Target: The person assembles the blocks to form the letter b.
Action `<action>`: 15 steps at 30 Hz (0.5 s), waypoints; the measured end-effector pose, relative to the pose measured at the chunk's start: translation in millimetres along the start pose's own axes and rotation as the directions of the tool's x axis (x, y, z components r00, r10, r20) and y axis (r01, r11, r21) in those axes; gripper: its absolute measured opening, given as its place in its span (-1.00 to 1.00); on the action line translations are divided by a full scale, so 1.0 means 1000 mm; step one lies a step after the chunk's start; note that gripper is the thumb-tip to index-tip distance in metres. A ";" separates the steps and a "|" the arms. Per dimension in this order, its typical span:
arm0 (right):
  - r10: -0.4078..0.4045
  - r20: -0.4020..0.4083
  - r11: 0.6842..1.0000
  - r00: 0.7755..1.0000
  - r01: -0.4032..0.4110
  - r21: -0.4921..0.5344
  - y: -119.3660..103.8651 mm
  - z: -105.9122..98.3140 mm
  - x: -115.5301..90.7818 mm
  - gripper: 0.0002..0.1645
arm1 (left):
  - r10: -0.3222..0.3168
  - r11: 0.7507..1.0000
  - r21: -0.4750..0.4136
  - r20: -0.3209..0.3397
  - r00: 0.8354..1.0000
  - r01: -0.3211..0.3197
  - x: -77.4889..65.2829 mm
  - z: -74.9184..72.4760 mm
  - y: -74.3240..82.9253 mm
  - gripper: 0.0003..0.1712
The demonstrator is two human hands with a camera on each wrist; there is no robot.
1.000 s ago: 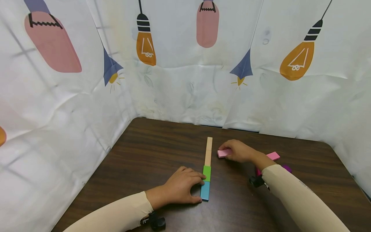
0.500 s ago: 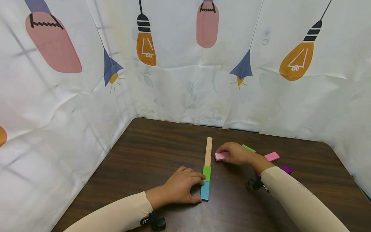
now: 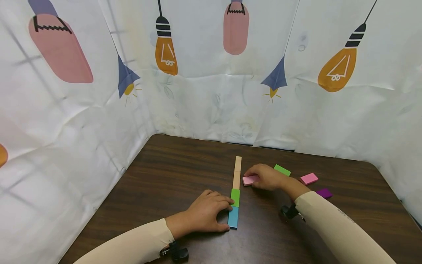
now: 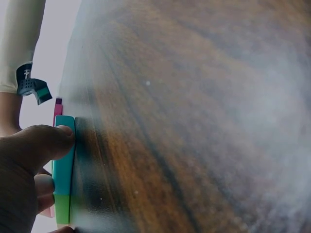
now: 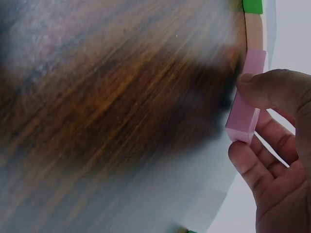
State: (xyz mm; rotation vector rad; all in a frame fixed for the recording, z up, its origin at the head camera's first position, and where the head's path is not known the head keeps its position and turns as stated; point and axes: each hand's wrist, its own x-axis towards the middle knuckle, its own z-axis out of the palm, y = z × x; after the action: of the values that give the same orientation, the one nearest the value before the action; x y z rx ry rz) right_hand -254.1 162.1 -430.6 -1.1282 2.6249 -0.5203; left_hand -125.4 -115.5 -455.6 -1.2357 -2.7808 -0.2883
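Observation:
A straight row on the table has two plain wooden blocks [image 3: 237, 172] at the far end, then a green block [image 3: 235, 194], then a blue block [image 3: 233, 220] nearest the person. The left hand [image 3: 207, 212] rests at the row's left side, fingertips touching the green and blue blocks. Its thumb lies against the blue block in the left wrist view. Just right of the wooden blocks, the right hand [image 3: 267, 177] pinches a light pink block [image 3: 248, 180] between thumb and fingers. A narrow gap separates this block from the row in the head view.
To the right lie another green block [image 3: 282, 170], a brighter pink block [image 3: 309, 178] and a purple block [image 3: 324, 193], partly behind the right forearm. A white curtain [image 3: 211, 99] with printed lamps hangs along the back and left of the brown table [image 3: 184, 165].
The right hand has moved left and slightly nearer the person, bringing the light pink block closer to the row. Its forearm uncovers the loose green block. The left hand stays put.

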 end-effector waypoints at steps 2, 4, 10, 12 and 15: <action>-0.007 0.001 1.000 1.000 0.007 -0.006 0.000 0.000 0.000 -0.56 | -0.001 1.000 -0.001 0.003 1.000 0.001 0.000 0.000 0.000 -0.44; -0.018 0.000 1.000 1.000 0.018 -0.011 -0.001 0.001 0.000 -0.56 | -0.003 1.000 -0.005 0.005 1.000 0.003 0.000 0.000 0.000 -0.44; -0.023 0.000 1.000 1.000 0.023 -0.012 -0.006 0.002 0.000 -0.57 | -0.002 1.000 -0.012 0.007 1.000 0.002 0.000 0.000 0.000 -0.44; -0.018 0.002 1.000 1.000 0.018 -0.016 -0.007 0.003 0.000 -0.57 | -0.001 1.000 -0.013 0.007 1.000 0.001 0.000 0.000 0.000 -0.44; -0.011 0.003 1.000 1.000 0.011 -0.023 -0.007 0.004 0.000 -0.57 | 0.001 1.000 -0.015 0.005 1.000 -0.001 0.000 0.000 0.000 -0.44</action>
State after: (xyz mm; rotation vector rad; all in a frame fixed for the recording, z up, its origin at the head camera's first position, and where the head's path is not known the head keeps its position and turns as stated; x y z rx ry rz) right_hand -248.2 156.2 -431.0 -1.1499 2.6299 -0.4920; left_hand -125.6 -115.7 -455.9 -1.2423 -2.7875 -0.3068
